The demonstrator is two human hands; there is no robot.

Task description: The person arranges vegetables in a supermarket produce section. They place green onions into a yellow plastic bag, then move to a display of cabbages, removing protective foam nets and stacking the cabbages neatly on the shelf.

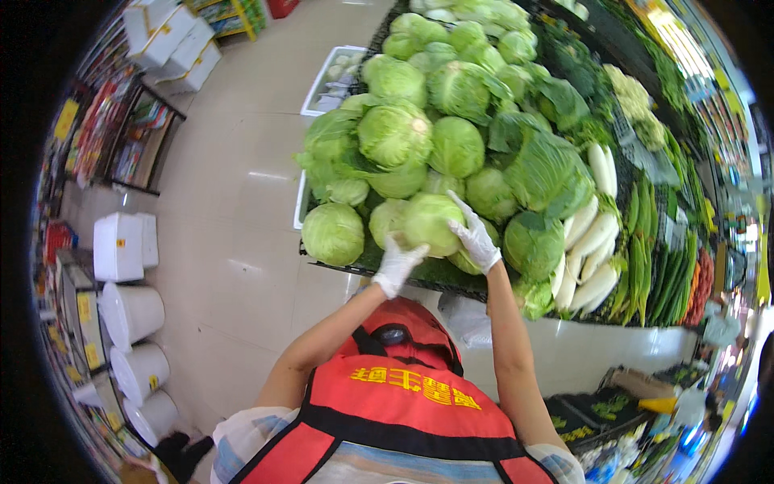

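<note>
A pale green cabbage (430, 222) sits between my two white-gloved hands at the front of the produce stand. My left hand (399, 261) cups its lower left side, fingers spread. Along its right side lies my right hand (474, 235), thumb and fingers against the leaves. Another round cabbage (332, 234) rests at the stand's front left corner. Behind my hands, a large cabbage (396, 134) with its cut stem showing tops the heap. To the right is a darker green cabbage (533, 245). The underside of the held cabbage is hidden, so I cannot tell whether it touches those below.
White radishes (595, 242), green gourds (641, 254) and cauliflower (632, 100) lie to the right. The stand's black front edge (387, 275) runs before me. White foam boxes (118, 247) and white buckets (133, 314) stand left across the tiled floor (236, 199). A white crate (329, 78) adjoins the stand.
</note>
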